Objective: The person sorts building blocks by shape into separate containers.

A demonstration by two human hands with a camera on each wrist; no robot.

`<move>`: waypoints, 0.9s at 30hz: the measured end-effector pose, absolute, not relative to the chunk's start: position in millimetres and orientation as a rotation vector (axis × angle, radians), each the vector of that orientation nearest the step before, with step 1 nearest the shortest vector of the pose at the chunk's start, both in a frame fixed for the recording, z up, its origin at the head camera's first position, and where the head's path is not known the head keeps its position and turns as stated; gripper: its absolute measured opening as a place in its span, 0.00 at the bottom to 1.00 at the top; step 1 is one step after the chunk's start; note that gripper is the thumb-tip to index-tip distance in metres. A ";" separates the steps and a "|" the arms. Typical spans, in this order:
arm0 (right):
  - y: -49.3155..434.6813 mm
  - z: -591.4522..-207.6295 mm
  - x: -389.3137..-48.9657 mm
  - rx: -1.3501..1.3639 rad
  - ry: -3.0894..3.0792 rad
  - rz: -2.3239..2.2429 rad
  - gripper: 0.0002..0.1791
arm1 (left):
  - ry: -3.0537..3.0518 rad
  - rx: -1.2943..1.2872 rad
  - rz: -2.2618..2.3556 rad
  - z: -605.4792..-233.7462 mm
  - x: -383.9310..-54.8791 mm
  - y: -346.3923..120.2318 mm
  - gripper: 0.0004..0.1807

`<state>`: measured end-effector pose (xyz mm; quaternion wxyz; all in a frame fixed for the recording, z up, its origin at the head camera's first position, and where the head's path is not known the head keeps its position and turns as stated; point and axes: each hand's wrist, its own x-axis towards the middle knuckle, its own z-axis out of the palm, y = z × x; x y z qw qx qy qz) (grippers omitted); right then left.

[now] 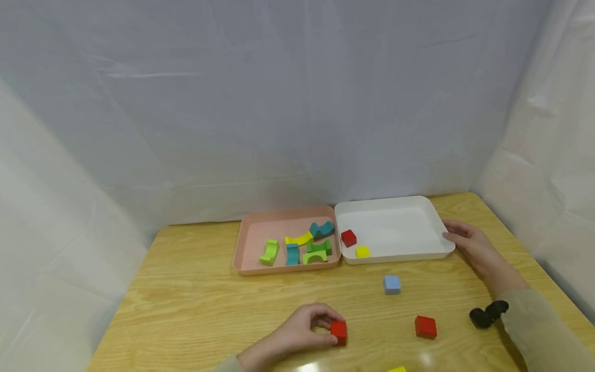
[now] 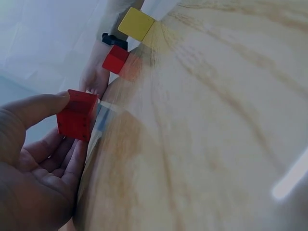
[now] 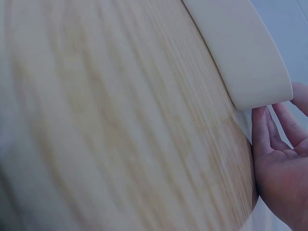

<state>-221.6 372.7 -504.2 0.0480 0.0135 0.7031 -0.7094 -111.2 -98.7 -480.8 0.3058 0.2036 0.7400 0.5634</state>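
Note:
My left hand point(image 1: 304, 328) pinches a red cube point(image 1: 339, 333) between thumb and fingers, low at the table's front. In the left wrist view the thumb presses one face of that cube point(image 2: 77, 115), with fingers beneath. At the back right, my right hand point(image 1: 479, 253) holds the right end of a white tray point(image 1: 395, 227), its thumb at the rim. The right wrist view shows fingers point(image 3: 260, 127) against the tray's outer wall point(image 3: 245, 62). Inside this tray are a red block point(image 1: 348, 238) and a yellow block point(image 1: 362, 252), near its left end.
Left of the white tray stands a pink tray point(image 1: 260, 227) with several curved blocks in green, yellow and teal. On the wooden table point(image 1: 186, 310) lie a light blue cube point(image 1: 392, 284), another red block point(image 1: 425, 327) and a partly cut-off yellow block point(image 1: 397, 369).

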 end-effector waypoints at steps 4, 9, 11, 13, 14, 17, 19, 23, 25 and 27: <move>372.8 -504.3 -222.2 0.023 2.167 -2.149 0.17 | 1.943 0.525 1.512 -482.4 -111.9 -98.1 0.18; 373.2 -505.8 -222.1 0.013 2.141 -2.183 0.18 | 1.923 0.504 1.531 -482.6 -112.5 -97.5 0.18; 373.3 -506.3 -221.6 0.014 2.112 -2.212 0.18 | 1.920 0.500 1.534 -481.9 -112.4 -97.6 0.18; 373.6 -506.9 -221.5 0.012 2.110 -2.214 0.18 | 1.916 0.500 1.535 -481.1 -112.2 -98.1 0.18; 373.5 -506.8 -221.4 0.015 2.112 -2.211 0.18 | 1.913 0.498 1.537 -480.6 -112.1 -98.1 0.19; 373.4 -506.9 -221.9 0.034 2.126 -2.194 0.17 | 1.903 0.491 1.543 -479.7 -112.2 -97.9 0.19; 373.2 -506.5 -222.3 0.047 2.132 -2.183 0.17 | 1.898 0.487 1.547 -479.3 -112.3 -97.5 0.19; 373.1 -505.7 -222.5 0.054 2.124 -2.185 0.17 | 1.897 0.482 1.546 -478.3 -113.1 -97.2 0.19; 373.1 -505.3 -222.7 0.047 2.123 -2.185 0.18 | 1.899 0.474 1.544 -478.2 -113.7 -96.6 0.19; 373.3 -505.3 -223.3 0.047 2.124 -2.179 0.18 | 1.903 0.463 1.543 -478.1 -114.2 -96.0 0.18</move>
